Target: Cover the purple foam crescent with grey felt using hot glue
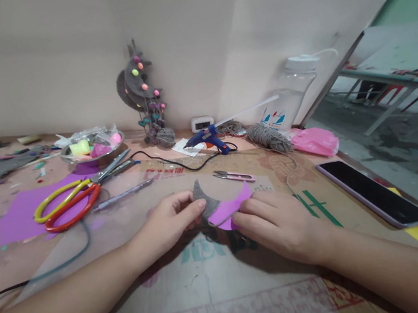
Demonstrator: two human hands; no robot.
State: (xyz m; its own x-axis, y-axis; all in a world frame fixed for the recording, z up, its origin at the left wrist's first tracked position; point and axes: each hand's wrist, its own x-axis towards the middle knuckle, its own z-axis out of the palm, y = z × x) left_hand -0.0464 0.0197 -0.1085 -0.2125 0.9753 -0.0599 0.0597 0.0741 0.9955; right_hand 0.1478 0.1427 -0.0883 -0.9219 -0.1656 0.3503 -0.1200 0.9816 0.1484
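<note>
Both hands rest on a sheet of cardboard (203, 308) on the table. My left hand (168, 223) has its fingers curled and pinches the left end of a grey felt crescent (203, 199). My right hand (279, 222) presses its fingers together on a purple felt crescent (229, 208) that lies over the grey one. The two pieces overlap between my hands.
Yellow and orange scissors (69, 202) lie on a purple felt sheet (13, 218) at the left, beside a pen (124, 194). Small thread snips (234, 175), a blue glue gun (208, 138), grey yarn (268, 138), a metal bowl (90, 156) and a phone (373, 192) are near.
</note>
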